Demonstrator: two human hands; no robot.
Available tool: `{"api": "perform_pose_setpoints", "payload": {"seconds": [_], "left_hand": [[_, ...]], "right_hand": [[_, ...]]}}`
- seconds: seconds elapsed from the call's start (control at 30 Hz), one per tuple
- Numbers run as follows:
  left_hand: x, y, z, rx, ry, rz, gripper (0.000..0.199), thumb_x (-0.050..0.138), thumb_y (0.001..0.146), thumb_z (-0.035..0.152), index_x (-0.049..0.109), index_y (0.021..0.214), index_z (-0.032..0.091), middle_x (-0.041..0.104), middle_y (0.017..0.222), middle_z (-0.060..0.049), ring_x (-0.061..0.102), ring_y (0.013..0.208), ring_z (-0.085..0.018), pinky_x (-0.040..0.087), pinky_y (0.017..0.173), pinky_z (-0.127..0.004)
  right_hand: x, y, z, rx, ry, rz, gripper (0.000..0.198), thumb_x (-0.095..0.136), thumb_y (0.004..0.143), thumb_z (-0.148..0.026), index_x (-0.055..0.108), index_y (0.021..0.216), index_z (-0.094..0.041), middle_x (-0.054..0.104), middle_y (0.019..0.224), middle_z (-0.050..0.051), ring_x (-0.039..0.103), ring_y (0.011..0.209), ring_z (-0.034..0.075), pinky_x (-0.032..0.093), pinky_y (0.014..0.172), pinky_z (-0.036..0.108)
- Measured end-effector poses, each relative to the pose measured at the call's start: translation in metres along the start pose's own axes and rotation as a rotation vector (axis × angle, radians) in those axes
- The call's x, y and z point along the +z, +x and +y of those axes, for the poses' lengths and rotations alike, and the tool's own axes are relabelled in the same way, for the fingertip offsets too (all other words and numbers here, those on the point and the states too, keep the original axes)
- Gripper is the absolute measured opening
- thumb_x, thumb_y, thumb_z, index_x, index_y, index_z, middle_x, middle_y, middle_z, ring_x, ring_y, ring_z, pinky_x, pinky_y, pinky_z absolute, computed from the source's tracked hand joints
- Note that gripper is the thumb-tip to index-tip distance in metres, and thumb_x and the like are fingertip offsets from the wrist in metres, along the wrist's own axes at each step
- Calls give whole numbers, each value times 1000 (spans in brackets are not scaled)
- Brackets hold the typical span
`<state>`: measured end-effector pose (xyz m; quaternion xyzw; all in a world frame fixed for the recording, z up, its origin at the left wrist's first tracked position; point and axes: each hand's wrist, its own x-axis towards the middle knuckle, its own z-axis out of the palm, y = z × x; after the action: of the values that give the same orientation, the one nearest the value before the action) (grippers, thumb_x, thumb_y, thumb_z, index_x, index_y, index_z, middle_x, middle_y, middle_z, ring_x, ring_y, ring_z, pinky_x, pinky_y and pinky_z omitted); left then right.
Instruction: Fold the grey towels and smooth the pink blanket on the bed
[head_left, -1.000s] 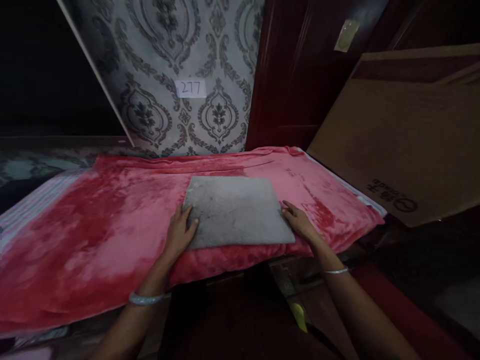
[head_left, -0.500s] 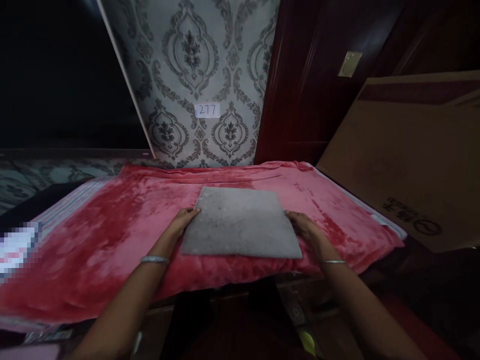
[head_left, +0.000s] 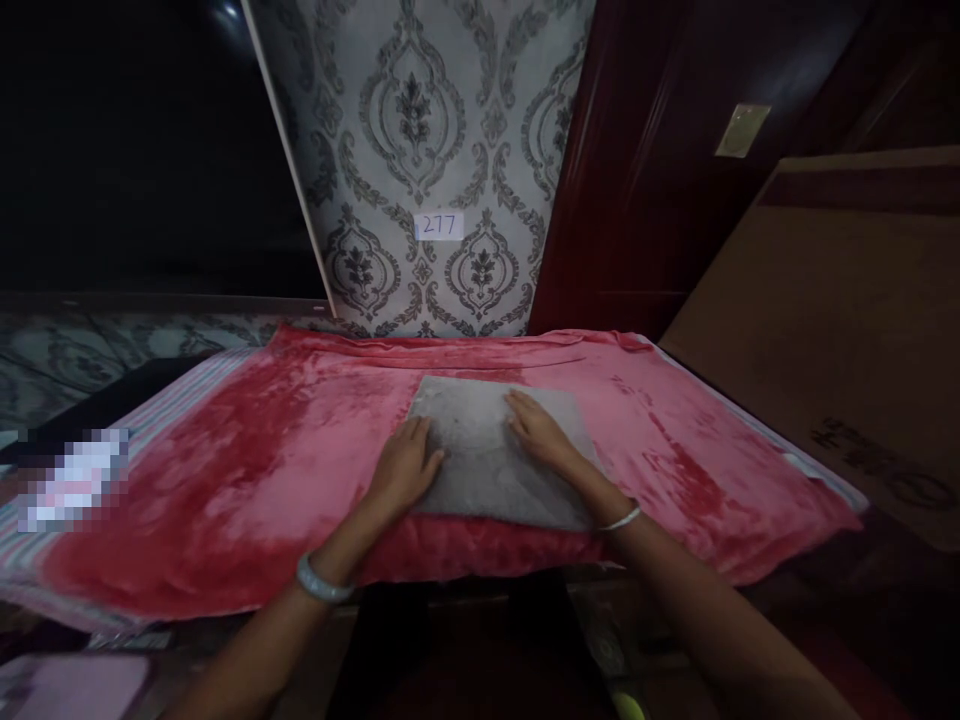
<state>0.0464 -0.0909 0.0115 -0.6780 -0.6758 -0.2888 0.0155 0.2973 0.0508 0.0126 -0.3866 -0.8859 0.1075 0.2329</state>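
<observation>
A dark flat screen [head_left: 142, 150] stands far left, a cardboard box [head_left: 832, 320] far right. A grey cloth [head_left: 480, 475] lies near the middle of the red plush blanket [head_left: 217, 480]. Palms down, the left hand [head_left: 403, 466] covers its left edge, the right hand [head_left: 541, 432] its far right part, each grip spread.

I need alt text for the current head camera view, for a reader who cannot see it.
A person's left hand lies on the left edge of a grey sheet, the right hand on its right half. The sheet lies on a pink and red blanket, before a patterned wall with a 277 label; a cardboard box is at right.
</observation>
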Motion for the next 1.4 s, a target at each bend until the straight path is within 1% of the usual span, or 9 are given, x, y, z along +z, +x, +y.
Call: {"api": "perform_pose_setpoints", "payload": {"seconds": [0.17,0.27,0.4,0.8,0.97,1.1,1.2,1.3,1.4], "left_hand": [[20,-49,7,101,239,8,59,48,96,45,52,144,12,51,152,-21,44,143,-35,38,117,-55],[31,-65,2,128,331,18,60,49,96,48,54,145,14,49,153,-22,43,144,-38,36,116,-59],[38,-72,-1,157,369,46,55,50,97,47,56,145,20,48,154,-21,43,144,-39,37,114,-58],[43,-76,-1,156,301,98,56,55,94,44,55,146,25,47,156,-19,42,145,-39,39,113,-62],[39,-78,1,158,283,106,49,50,97,39,59,143,25,52,152,-18,46,142,-37,38,114,-61],[37,-79,3,171,267,129,47,51,97,37,61,140,24,55,150,-17,48,141,-36,40,114,-57],[36,-78,2,191,284,142,47,52,96,37,61,140,23,57,148,-17,50,139,-37,43,111,-58],[35,-77,2,191,283,140,47,51,96,37,61,140,23,57,147,-18,51,138,-37,43,111,-58],[34,-76,3,191,286,125,47,50,97,37,62,140,22,57,147,-18,50,139,-37,41,113,-58]], "right_hand": [[35,52,-82,-267,-53,-290,59,35,104,-37,37,159,-18,30,167,11,24,155,26,25,124,48],[52,69,-100,-328,-114,-409,58,32,106,-42,31,161,-24,26,168,8,19,156,26,20,124,54],[66,86,-90,-341,-168,-452,61,34,105,-48,30,162,-25,24,169,8,18,156,27,15,124,53],[73,138,-62,-47,-136,-475,64,29,105,-52,24,163,-26,19,170,4,15,157,26,14,125,51],[71,134,-64,9,-161,-395,62,30,105,-50,28,162,-26,22,170,4,20,155,24,16,125,46],[71,125,-78,83,-198,-313,60,27,106,-46,35,159,-18,26,168,12,21,155,29,16,123,53],[76,113,-94,11,-196,-282,62,26,106,-49,33,160,-18,22,169,13,17,156,28,14,123,55],[78,100,-98,-104,-167,-339,64,30,105,-52,31,161,-20,25,169,10,20,155,26,17,123,51],[68,88,-86,-24,-183,-335,64,31,104,-49,34,159,-16,27,168,12,23,155,26,19,123,50]]}}
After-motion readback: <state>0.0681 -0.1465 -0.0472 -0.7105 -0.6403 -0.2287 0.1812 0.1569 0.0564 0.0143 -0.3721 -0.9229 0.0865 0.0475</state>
